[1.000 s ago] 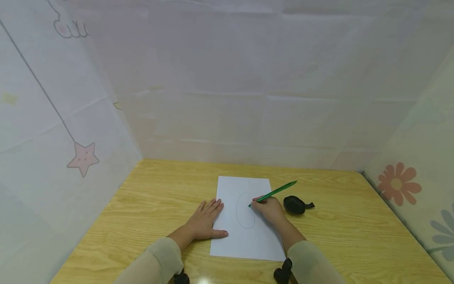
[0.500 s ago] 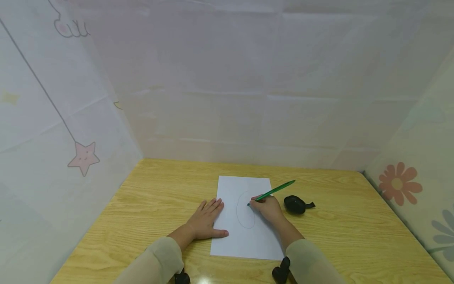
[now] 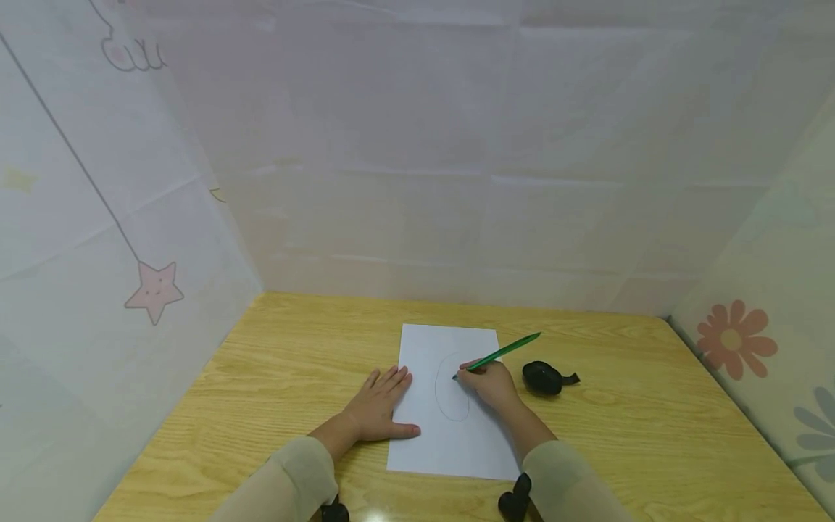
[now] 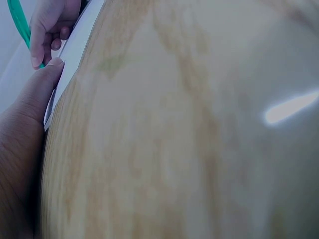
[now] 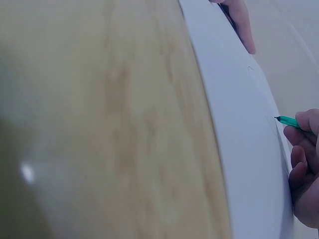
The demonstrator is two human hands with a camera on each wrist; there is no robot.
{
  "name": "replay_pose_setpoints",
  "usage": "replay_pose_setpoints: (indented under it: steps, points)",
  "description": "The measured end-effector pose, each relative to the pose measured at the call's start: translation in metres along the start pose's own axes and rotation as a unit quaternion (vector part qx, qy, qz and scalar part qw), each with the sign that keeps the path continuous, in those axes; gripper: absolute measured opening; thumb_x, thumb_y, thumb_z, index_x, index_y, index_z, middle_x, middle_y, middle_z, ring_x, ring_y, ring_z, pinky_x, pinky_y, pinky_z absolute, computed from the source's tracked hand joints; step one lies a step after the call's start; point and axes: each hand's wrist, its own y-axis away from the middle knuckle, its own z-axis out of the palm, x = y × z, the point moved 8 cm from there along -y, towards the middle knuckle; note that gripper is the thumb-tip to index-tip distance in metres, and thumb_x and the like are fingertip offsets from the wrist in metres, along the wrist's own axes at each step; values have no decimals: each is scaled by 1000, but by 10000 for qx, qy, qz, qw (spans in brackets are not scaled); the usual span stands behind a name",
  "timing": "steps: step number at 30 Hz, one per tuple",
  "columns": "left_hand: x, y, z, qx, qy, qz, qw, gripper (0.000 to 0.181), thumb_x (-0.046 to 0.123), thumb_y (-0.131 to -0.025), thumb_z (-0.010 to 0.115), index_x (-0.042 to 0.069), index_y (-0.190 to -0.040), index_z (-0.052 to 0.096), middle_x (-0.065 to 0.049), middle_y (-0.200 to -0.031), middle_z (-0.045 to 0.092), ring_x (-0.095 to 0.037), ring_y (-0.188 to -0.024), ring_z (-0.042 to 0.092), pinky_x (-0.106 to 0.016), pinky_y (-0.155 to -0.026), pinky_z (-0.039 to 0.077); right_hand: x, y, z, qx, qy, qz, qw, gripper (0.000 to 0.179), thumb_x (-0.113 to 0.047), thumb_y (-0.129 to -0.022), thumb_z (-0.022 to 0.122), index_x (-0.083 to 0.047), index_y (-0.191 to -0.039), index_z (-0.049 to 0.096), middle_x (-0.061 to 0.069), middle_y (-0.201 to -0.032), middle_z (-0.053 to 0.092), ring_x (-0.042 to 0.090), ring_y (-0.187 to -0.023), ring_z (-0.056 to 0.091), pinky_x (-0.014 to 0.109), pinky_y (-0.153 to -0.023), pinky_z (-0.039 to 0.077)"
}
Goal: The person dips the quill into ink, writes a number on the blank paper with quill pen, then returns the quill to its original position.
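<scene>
A white sheet of paper lies on the wooden table, with a thin oval outline drawn near its middle. My right hand pinches a green pen whose dark tip points down inside the oval's upper right part. In the right wrist view the pen has its tip at or just above the paper; which of the two I cannot tell. My left hand rests flat with fingers spread on the sheet's left edge. The left wrist view shows its thumb and the right hand beyond.
A black rounded object with a short tab lies to the right of the paper. The yellowish wooden table is bounded by pale printed sheets at the back and both sides. Dark wrist gear shows below each sleeve.
My right hand and the pen have shifted slightly left, so the tip sits a little further inside the oval. The left hand and the paper have stayed in place.
</scene>
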Motion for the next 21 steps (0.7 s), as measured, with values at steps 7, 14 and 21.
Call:
replay_pose_setpoints:
  steps: [7, 14, 21]
  points:
    - [0, 1, 0, -14, 5, -24, 10000, 101, 72, -85, 55, 8, -157, 22, -7, -165, 18, -25, -154, 14, -52, -124, 10, -1, 1, 4, -33, -48, -41, 10000, 17, -21, -87, 72, -8, -97, 76, 10, -103, 74, 31, -109, 66, 44, -94, 54]
    - [-1, 0, 1, -38, 23, -24, 10000, 101, 72, -85, 54, 9, -157, 21, -7, -165, 17, -25, -154, 13, -51, -124, 9, -3, 1, 6, -32, -125, -71, 9999, 17, -20, -87, 72, -7, -96, 76, 10, -100, 75, 28, -105, 68, 39, -89, 57]
    - [-1, -1, 2, 15, -5, 17, 10000, 101, 72, -85, 54, 9, -157, 22, -7, -165, 18, -25, -154, 14, -52, -124, 10, -3, -1, 11, -62, -121, -48, 9999, 17, -21, -87, 72, -8, -96, 77, 8, -101, 75, 28, -109, 67, 42, -93, 55]
